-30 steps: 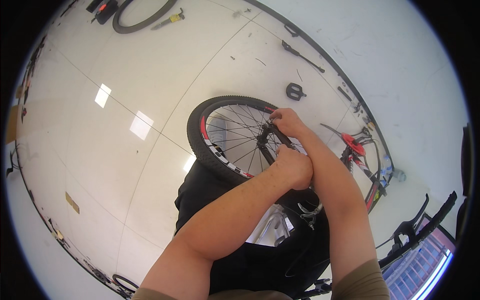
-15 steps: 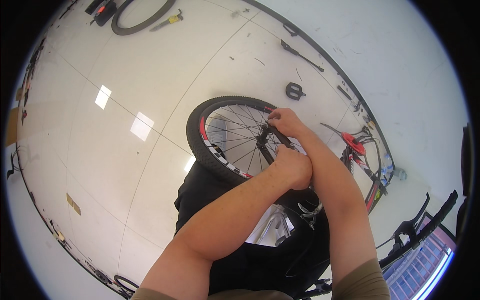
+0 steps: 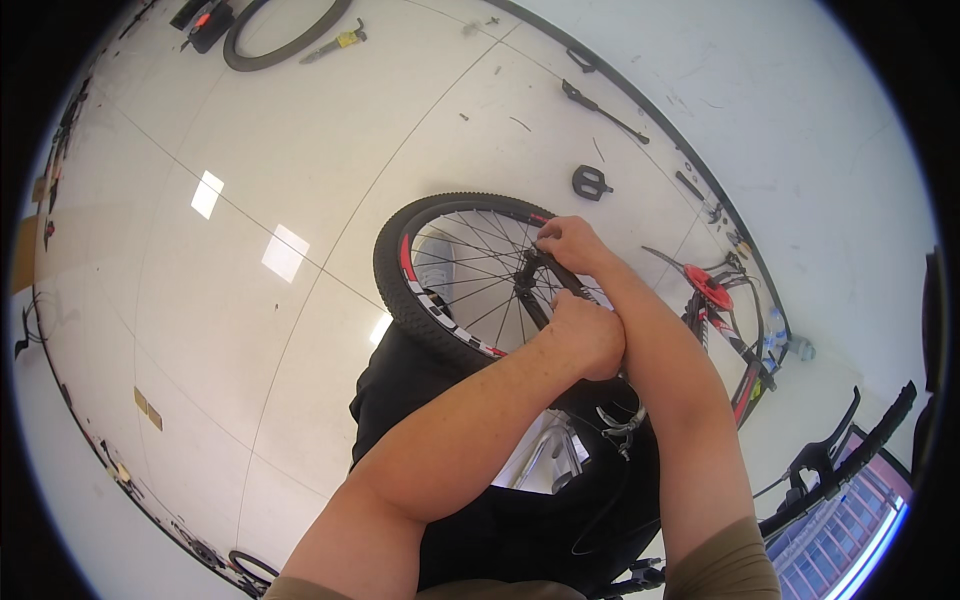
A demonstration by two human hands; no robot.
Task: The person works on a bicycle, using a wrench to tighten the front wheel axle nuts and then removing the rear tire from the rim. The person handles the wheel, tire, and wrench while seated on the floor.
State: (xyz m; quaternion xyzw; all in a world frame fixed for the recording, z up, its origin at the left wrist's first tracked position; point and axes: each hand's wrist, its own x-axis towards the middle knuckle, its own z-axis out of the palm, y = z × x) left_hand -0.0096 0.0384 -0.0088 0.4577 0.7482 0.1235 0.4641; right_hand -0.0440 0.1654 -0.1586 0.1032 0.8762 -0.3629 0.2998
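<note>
A bicycle front wheel [image 3: 395, 292] with a knobby black tyre, black spokes and red, white and black rim markings lies at a tilt before my knees. Its hub [image 3: 527, 272] sits between the legs of a black fork [image 3: 570, 281]. My left hand [image 3: 588, 335] is closed at the lower fork leg, beside my right forearm; most of its fingers are hidden. Farther up, my right hand [image 3: 568, 244] has its fingers bent together in a pinch by the hub end of the other fork leg. What lies between those fingertips is too small to make out.
A black pedal [image 3: 591, 183], a long black bar-like part [image 3: 603, 110] and small parts lie beyond the wheel. A red chainring [image 3: 707, 287] with frame parts lies at right, near a handlebar [image 3: 840, 470]. A loose tyre [image 3: 275, 62] and a hammer [image 3: 335, 42] lie far left.
</note>
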